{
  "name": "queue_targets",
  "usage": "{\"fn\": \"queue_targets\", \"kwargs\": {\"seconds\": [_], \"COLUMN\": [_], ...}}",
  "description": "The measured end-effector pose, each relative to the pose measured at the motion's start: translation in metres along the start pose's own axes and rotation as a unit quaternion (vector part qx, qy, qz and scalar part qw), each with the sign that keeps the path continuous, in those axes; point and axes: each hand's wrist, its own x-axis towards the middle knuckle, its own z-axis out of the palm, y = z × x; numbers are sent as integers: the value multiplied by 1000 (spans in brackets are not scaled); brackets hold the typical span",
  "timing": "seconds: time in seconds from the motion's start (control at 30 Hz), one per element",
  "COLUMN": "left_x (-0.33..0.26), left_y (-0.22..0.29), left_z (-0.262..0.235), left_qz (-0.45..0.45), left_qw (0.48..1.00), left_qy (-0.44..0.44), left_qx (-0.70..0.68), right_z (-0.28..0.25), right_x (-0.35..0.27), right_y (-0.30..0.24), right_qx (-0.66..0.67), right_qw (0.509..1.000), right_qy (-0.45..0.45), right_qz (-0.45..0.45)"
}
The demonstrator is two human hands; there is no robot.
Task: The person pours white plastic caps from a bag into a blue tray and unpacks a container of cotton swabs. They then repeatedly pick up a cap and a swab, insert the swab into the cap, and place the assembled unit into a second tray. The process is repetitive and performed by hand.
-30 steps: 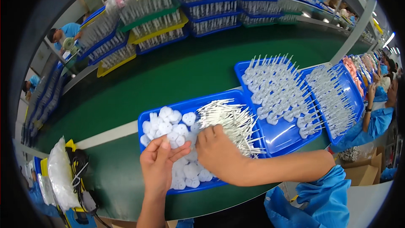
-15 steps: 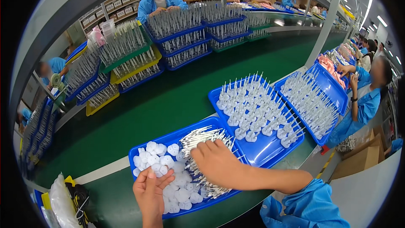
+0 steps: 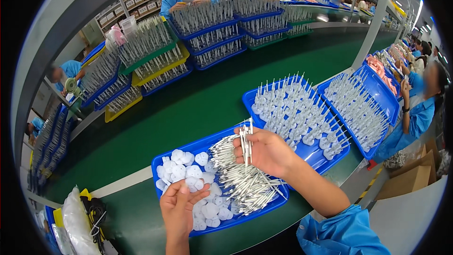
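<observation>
My left hand (image 3: 177, 210) is closed, pinching a white translucent plastic disc (image 3: 194, 182) with a lobed edge over the left half of the near blue tray (image 3: 155, 166). Loose discs (image 3: 177, 161) of the same sort are heaped there. My right hand (image 3: 273, 153), raised above the tray's right half, has its fingers curled round a small bunch of thin white sticks (image 3: 246, 142). Below it lies a large pile of such sticks (image 3: 247, 186). Just beyond, another blue tray (image 3: 309, 153) holds rows of discs with sticks standing upright in them.
A further tray of upright pieces (image 3: 356, 113) stands at the right, beside a seated co-worker (image 3: 413, 113). Stacked trays (image 3: 207, 33) line the far side of the green belt (image 3: 188, 99). A clear plastic bag (image 3: 78, 219) and black cables (image 3: 96, 222) lie at the lower left.
My right hand has risen from the stick pile and turned, now with a bunch of sticks in its fingers. My left hand keeps hold of its disc. The whole view has shifted slightly.
</observation>
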Motion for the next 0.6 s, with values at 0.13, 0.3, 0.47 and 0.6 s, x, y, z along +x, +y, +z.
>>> {"fn": "queue_targets", "kwargs": {"seconds": [0.13,0.3,0.47,0.6], "left_x": [-9,-23,-25,-19], "left_y": [-3,5,-2,-3], "left_z": [4,31,33,30], "left_qz": [29,81,101,61], "left_qw": [984,898,876,912], "left_qy": [-148,-298,-304,-264], "left_qx": [95,313,360,307], "right_z": [21,46,45,39], "right_x": [-11,-24,-20,-2], "right_y": [7,27,40,42], "right_qx": [-66,-44,-83,-69], "right_qw": [994,985,990,991], "right_qy": [-59,-154,-96,-46], "right_qz": [-62,-71,-62,-103]}}
